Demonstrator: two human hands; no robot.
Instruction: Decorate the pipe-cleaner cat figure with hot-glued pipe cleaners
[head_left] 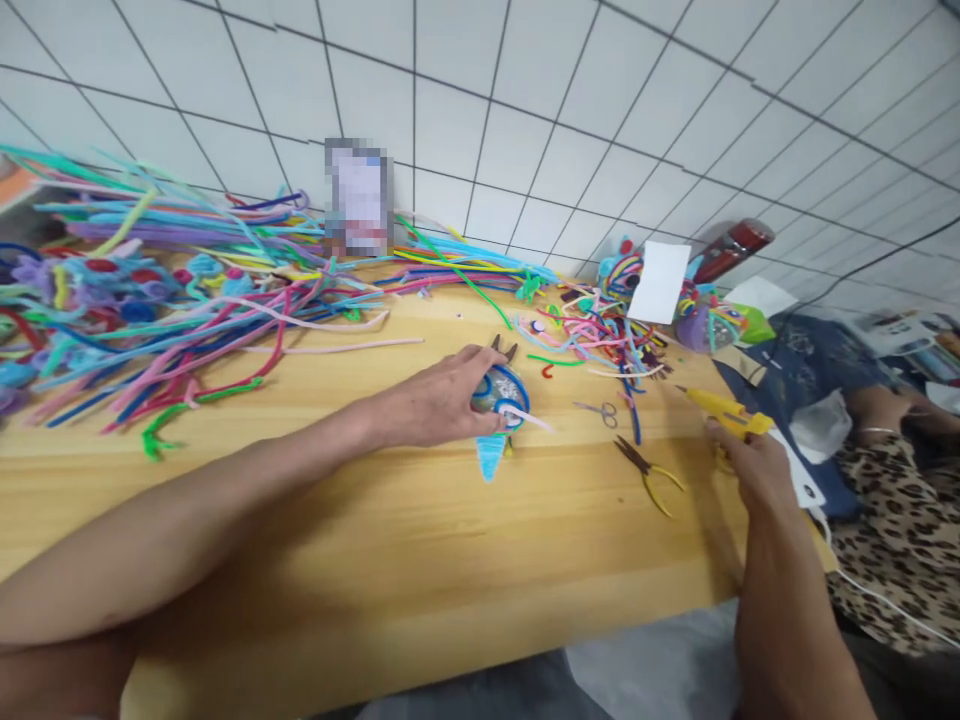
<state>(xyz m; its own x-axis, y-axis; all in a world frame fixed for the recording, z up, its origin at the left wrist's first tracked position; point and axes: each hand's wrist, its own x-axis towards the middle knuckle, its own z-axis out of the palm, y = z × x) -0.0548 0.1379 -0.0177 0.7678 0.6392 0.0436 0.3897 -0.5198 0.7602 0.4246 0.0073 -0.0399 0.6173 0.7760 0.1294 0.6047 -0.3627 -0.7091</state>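
Left forearm stretches across the wooden table (420,540), left hand (439,405) pressing the blue pipe-cleaner piece (501,400); right hand (750,462) clutching the yellow glue gun (724,412) sits well right, nozzle pointing left toward it.

My left hand (439,405) rests palm-down on the wooden tabletop, fingertips pressing on a small round craft piece (501,392). The piece is a flat disc with a pale, speckled centre, ringed by blue pipe cleaner. A light-blue fuzzy cone (491,456) hangs off its near edge, point toward me, lying flat on the wood. A pale pink pipe-cleaner strand (529,417) sticks out from the disc's right side, lying on the table.

My right hand (750,465) grips a yellow glue gun (724,410) at the table's right edge. The gun lies nearly level, nozzle aimed left toward the disc, well apart from it.
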